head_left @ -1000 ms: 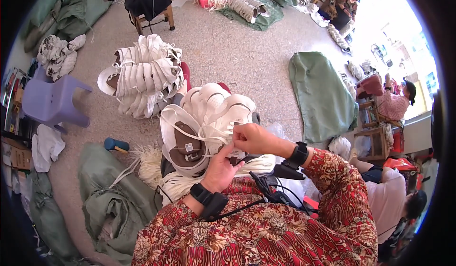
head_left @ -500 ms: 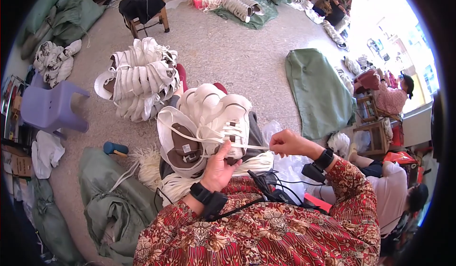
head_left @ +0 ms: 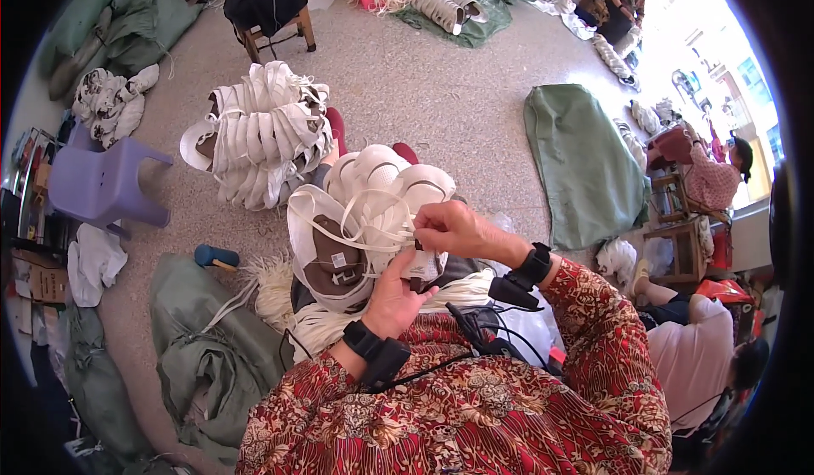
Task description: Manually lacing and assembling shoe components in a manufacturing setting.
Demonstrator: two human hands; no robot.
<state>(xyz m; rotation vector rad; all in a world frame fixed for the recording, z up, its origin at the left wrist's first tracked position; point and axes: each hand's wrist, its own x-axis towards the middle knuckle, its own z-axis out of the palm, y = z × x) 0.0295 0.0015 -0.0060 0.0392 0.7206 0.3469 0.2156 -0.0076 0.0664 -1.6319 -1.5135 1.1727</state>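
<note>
Lying at the lap's left edge, an open shoe stands beside the white shoe, which is near the lap's middle. Bunched fingers of the right hand cover its laces; I cannot tell that grip's closure or hold. The left hand's grip clasps its near end. The open shoe's insole label is unreadably small.
</note>
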